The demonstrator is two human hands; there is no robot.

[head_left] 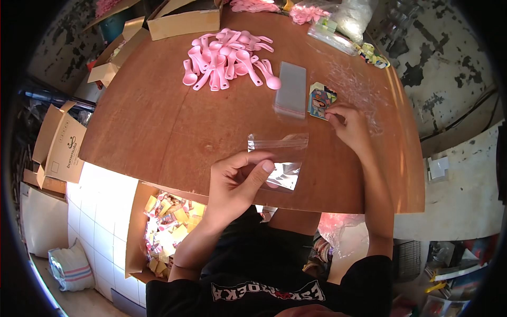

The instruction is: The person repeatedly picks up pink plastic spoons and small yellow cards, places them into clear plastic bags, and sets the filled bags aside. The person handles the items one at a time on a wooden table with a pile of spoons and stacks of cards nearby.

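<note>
The left hand [235, 182] is pinching a clear plastic bag [280, 161] above the desk [158, 127] while the right hand [348, 124] is gripping a colourful card [320, 101]

Small clear plastic zip bag [281, 158]: lower left corner covered by the left hand's [236, 182] thumb; a pink item inside, shape too blurred to tell.
Stack of small colourful printed cards [320, 101]: near edge hidden under the right hand's [349, 127] fingertips; design too small to make out.
Open cardboard box of yellow and pink packets [165, 222], below the left hand: partly hidden by the round brown wooden desk [158, 127] edge.
</note>
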